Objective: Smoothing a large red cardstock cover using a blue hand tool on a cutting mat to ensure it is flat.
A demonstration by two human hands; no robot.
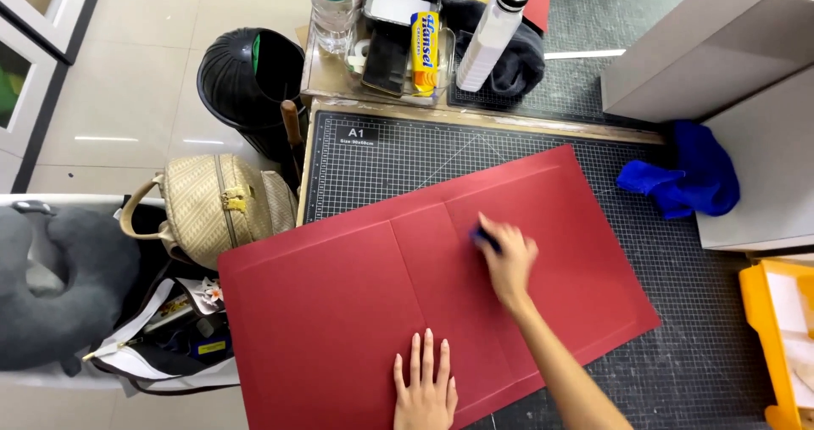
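Clutter is sitting at far left: a grey neck pillow (59, 286) is lying on a ledge, and a cream woven handbag (212, 205) is resting just beside it, above an open bag of oddments. A black waste bin (250, 78) is standing on the tiled floor behind the handbag. A large red card sheet (339, 311) is lying flat and askew on the gridded black cutting mat (678, 362), its lower left part overhanging the mat's edge. The left hand (426, 388) is lying palm down on the sheet near its lower edge, fingers straight and slightly spread, gripping nothing. The right hand (509, 265) is curling over a small dark blue object (486, 239) and pressing it on the sheet near the middle (blurred; its kind cannot be told). Behind the mat a clear water bottle (333, 6) and a white bottle (490, 36) are standing among other items. A blue cloth (691, 180) is lying crumpled at the mat's right edge, touching grey boxes (746, 99). A yellow tray (776, 337) is sitting at far right.
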